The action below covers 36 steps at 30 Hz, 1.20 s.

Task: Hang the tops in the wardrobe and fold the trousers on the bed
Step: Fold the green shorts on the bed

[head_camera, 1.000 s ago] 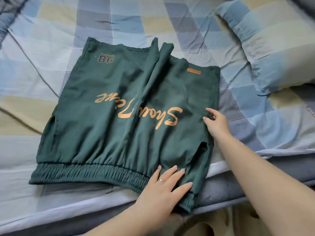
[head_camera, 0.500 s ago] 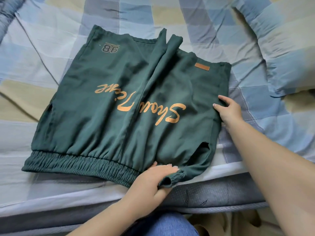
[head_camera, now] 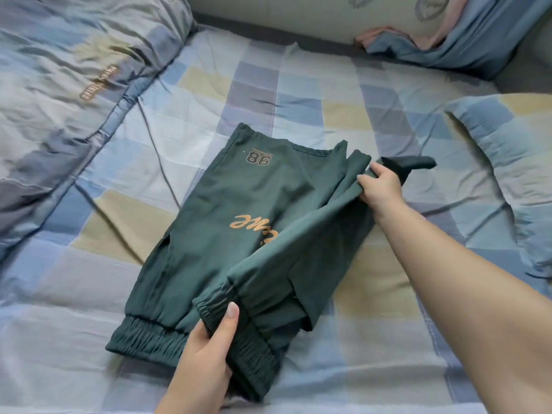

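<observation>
Left hand (head_camera: 206, 351): nearest the viewer, at bottom centre; thumb on top and fingers curled beneath, gripping the elastic waistband of the folded-over half.
Elastic waistband (head_camera: 143, 339): gathered, dark green; left portion flat on the sheet, right portion lifted in the left hand.
Green trousers (head_camera: 227, 222): spread on the bed at centre frame, waistband toward the viewer; right half raised and swung across the left half, covering part of the orange script.
Orange script (head_camera: 249, 224): only the letters at its left end visible, upside down.
Right hand (head_camera: 380, 189): right of centre, beyond the left hand; fingers closed round a bunched fold at the far edge of the raised half, a dark end of cloth sticking out past the knuckles.
"98" print (head_camera: 259, 158): near the far left corner of the trousers, upside down.
Checked bedsheet (head_camera: 298, 94): blue, grey and pale yellow squares beneath the trousers.
Checked pillow (head_camera: 504, 150): right edge, well apart from the trousers.
Quilt (head_camera: 59, 85): rumpled, far left.
Blue and pink cloth (head_camera: 466, 43): heaped at the far right, against the headboard (head_camera: 298, 13).
</observation>
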Each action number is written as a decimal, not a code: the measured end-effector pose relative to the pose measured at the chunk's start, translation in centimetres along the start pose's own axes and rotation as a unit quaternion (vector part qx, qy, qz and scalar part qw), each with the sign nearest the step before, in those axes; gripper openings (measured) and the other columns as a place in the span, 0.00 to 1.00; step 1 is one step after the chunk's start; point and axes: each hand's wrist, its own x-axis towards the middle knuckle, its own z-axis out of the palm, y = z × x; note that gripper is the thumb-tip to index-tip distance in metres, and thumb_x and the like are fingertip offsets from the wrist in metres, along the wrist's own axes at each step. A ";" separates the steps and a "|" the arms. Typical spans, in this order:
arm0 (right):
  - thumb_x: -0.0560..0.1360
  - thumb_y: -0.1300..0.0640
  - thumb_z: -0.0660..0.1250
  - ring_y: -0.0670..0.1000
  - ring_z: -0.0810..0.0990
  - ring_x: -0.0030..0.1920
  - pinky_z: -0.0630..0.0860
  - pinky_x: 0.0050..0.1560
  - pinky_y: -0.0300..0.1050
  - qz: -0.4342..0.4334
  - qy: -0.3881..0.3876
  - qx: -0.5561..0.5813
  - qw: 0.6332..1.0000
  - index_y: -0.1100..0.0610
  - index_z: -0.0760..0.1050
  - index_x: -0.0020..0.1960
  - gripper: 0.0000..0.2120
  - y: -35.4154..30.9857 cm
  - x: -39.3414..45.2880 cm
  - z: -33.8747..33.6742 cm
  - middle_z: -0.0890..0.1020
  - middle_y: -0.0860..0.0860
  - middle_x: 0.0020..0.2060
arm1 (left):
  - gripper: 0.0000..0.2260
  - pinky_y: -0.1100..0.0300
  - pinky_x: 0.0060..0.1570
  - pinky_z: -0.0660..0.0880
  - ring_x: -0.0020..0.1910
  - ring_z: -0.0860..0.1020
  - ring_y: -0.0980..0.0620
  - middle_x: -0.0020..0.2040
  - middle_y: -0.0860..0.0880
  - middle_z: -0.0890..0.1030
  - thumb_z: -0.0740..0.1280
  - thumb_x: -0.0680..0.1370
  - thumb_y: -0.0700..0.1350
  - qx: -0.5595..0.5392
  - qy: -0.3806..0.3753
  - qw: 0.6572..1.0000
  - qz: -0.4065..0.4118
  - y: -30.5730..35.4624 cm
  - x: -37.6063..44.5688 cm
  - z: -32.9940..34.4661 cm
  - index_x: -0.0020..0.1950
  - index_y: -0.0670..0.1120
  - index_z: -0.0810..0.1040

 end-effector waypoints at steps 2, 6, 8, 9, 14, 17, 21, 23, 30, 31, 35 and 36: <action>0.72 0.62 0.62 0.51 0.72 0.55 0.67 0.60 0.43 -0.018 -0.032 -0.029 0.999 0.56 0.71 0.65 0.21 -2.7 1.4 3.6 0.73 0.51 0.57 | 0.10 0.58 0.38 0.80 0.48 0.84 0.46 0.50 0.44 0.85 0.68 0.68 0.46 -0.032 0.043 0.998 0.012 1.5 0.7 -0.9 0.45 0.50 0.86; 0.74 0.62 0.62 0.52 0.73 0.60 0.69 0.64 0.44 -0.068 -0.075 -0.082 0.991 0.56 0.67 0.71 0.25 -8.1 3.2 11.8 0.73 0.51 0.63 | 0.10 0.56 0.35 0.80 0.46 0.84 0.46 0.49 0.44 0.85 0.68 0.67 0.44 -0.072 0.076 0.995 0.002 4.2 3.2 -3.6 0.45 0.46 0.85; 0.75 0.61 0.62 0.52 0.70 0.68 0.67 0.69 0.46 -0.084 -0.095 -0.113 0.985 0.58 0.62 0.75 0.28 -9.8 3.0 16.2 0.70 0.52 0.70 | 0.13 0.54 0.37 0.81 0.47 0.84 0.45 0.52 0.43 0.84 0.67 0.68 0.44 -0.083 0.092 0.992 -0.007 5.0 4.1 -5.4 0.51 0.46 0.82; 0.76 0.61 0.61 0.52 0.69 0.69 0.64 0.70 0.43 -0.089 -0.107 -0.127 0.982 0.58 0.60 0.75 0.28 -10.2 2.9 17.9 0.68 0.52 0.71 | 0.14 0.52 0.39 0.81 0.49 0.83 0.44 0.53 0.42 0.84 0.66 0.69 0.44 -0.087 0.097 0.991 -0.010 5.2 4.3 -5.9 0.54 0.46 0.80; 0.77 0.62 0.60 0.53 0.68 0.69 0.64 0.67 0.42 -0.093 -0.172 -0.210 0.958 0.61 0.60 0.74 0.27 -9.3 1.7 25.3 0.68 0.53 0.71 | 0.15 0.45 0.40 0.80 0.48 0.83 0.39 0.53 0.39 0.83 0.66 0.69 0.41 -0.127 0.155 0.979 -0.038 5.5 4.4 -9.6 0.54 0.44 0.80; 0.77 0.63 0.59 0.54 0.70 0.67 0.66 0.67 0.45 -0.096 -0.190 -0.229 0.950 0.60 0.58 0.75 0.27 -8.6 1.1 27.4 0.68 0.54 0.71 | 0.14 0.44 0.37 0.80 0.45 0.83 0.39 0.50 0.38 0.84 0.65 0.69 0.40 -0.139 0.159 0.976 -0.057 5.6 4.0 -10.5 0.54 0.43 0.80; 0.80 0.63 0.56 0.50 0.78 0.56 0.75 0.61 0.49 -0.037 -0.281 -0.156 0.946 0.48 0.49 0.78 0.30 -6.9 0.1 28.9 0.70 0.49 0.60 | 0.17 0.50 0.35 0.81 0.44 0.84 0.42 0.50 0.39 0.84 0.65 0.68 0.37 -0.121 0.137 0.981 -0.069 5.8 3.9 -11.5 0.57 0.43 0.79; 0.80 0.60 0.57 0.50 0.75 0.59 0.71 0.65 0.47 -0.073 -0.299 -0.209 0.928 0.48 0.50 0.77 0.29 -6.2 -0.5 28.1 0.69 0.48 0.64 | 0.20 0.54 0.38 0.81 0.46 0.84 0.46 0.51 0.42 0.84 0.67 0.67 0.37 -0.068 0.138 0.987 -0.051 6.3 4.1 -11.8 0.58 0.45 0.78; 0.79 0.61 0.59 0.49 0.71 0.67 0.62 0.64 0.35 -0.201 -0.260 -0.279 0.902 0.53 0.65 0.73 0.23 -1.9 -8.0 20.8 0.71 0.51 0.68 | 0.24 0.63 0.59 0.69 0.62 0.71 0.66 0.62 0.62 0.74 0.67 0.77 0.40 0.397 0.037 0.897 0.193 12.5 5.8 -14.9 0.62 0.67 0.68; 0.78 0.64 0.60 0.50 0.70 0.68 0.61 0.66 0.36 -0.228 -0.254 -0.288 0.895 0.55 0.67 0.72 0.22 -1.1 -9.4 19.2 0.71 0.52 0.68 | 0.24 0.62 0.61 0.69 0.63 0.71 0.66 0.63 0.63 0.73 0.66 0.77 0.38 0.475 -0.012 0.851 0.222 13.5 6.6 -15.3 0.63 0.66 0.70; 0.70 0.73 0.66 0.60 0.71 0.68 0.64 0.70 0.50 -0.356 -0.247 -0.373 0.821 0.61 0.74 0.66 0.26 2.5 -16.1 12.5 0.73 0.59 0.67 | 0.38 0.43 0.64 0.71 0.69 0.70 0.43 0.70 0.43 0.71 0.67 0.61 0.23 0.776 -0.214 0.441 0.397 15.5 9.2 -16.3 0.69 0.47 0.73; 0.66 0.74 0.68 0.62 0.71 0.67 0.67 0.68 0.56 -0.397 -0.241 -0.405 0.788 0.60 0.74 0.66 0.28 3.3 -17.7 11.0 0.73 0.60 0.66 | 0.41 0.43 0.66 0.68 0.72 0.66 0.41 0.72 0.42 0.67 0.67 0.59 0.25 0.810 -0.260 0.332 0.408 15.9 9.8 -16.4 0.71 0.46 0.70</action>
